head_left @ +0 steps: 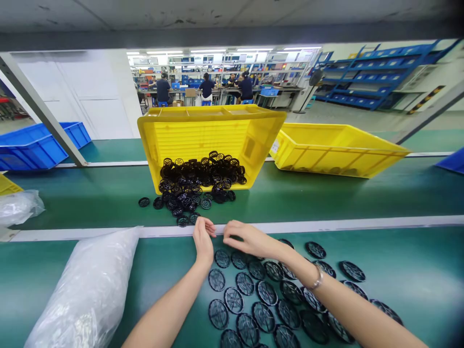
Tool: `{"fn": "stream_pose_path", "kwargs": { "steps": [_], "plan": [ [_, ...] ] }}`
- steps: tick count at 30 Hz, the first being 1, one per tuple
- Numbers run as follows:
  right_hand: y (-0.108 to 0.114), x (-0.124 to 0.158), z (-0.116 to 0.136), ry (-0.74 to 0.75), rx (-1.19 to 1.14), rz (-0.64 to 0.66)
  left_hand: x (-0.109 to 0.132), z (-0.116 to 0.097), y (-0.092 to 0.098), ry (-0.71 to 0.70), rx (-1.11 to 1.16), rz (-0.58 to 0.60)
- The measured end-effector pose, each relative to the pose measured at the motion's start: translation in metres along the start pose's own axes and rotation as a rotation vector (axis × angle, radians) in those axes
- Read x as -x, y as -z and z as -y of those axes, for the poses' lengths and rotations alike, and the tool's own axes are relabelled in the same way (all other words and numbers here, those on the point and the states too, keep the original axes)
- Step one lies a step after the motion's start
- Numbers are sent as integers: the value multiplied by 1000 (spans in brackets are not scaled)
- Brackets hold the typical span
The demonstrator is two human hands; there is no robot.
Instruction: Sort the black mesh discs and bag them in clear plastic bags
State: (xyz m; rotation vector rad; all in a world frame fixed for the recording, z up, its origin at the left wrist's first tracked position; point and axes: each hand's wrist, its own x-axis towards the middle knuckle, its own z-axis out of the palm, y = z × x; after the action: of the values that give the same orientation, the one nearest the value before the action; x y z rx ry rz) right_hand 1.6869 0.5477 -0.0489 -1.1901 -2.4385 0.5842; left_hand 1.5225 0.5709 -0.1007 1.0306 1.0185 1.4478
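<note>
Fingers [206, 226] of the left hand [203, 240] and right hand [247, 239] curl inward just above black mesh discs [245, 283], grip unclear

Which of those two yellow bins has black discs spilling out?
The left yellow bin, tipped toward the person, black discs heaped out; the right yellow bin has none outside.

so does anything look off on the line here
Yes: the yellow plastic crate is tipped over on the green conveyor belt, with black round mesh discs spilled from it in a loose heap. A second yellow crate also sits tilted to its right.
</note>
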Motion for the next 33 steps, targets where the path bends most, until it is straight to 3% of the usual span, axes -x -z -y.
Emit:
{"fn": "stream_pose_path", "kwargs": {
  "steps": [2, 6, 8, 10, 13, 16, 20, 22, 25, 27, 31, 33],
  "plan": [
    [5, -17, -11, -76, 61, -111, 9, -5, 8, -35, -127, 144],
    [-1, -62, -34, -176, 125, -246, 34, -23, 37, -235, -500, 574],
    [-10, -82, -40, -185, 135, -270, 45, -30, 51, -279, -573, 687],
    [-19, -97, -43, -195, 128, -277, 48, -33, 58, -250, -568, 707],
    [-26, -104, -42, -227, 82, -285, 40, -28, 60, -111, -412, 610],
    [-24, -90, -36, -251, -9, -257, 20, -19, 59, -6, -222, 383],
    [-18, -52, -19, -186, -260, 35, 1, -13, 62, 47, -49, 36],
    [-15, -35, -8, -122, -320, 176, -1, -12, 64, 38, -37, 11],
    [-13, -24, 5, -48, -272, 239, 1, -11, 65, 14, -59, 23],
    [-15, -31, 9, -42, -228, 191, 1, -11, 66, 14, -37, -15],
    [-30, -66, 7, -73, -1, -112, -1, -9, 69, -1, 15, -83],
    [-41, -86, 5, -62, 93, -169, -3, -8, 70, -9, 23, -91]
  ]
}}
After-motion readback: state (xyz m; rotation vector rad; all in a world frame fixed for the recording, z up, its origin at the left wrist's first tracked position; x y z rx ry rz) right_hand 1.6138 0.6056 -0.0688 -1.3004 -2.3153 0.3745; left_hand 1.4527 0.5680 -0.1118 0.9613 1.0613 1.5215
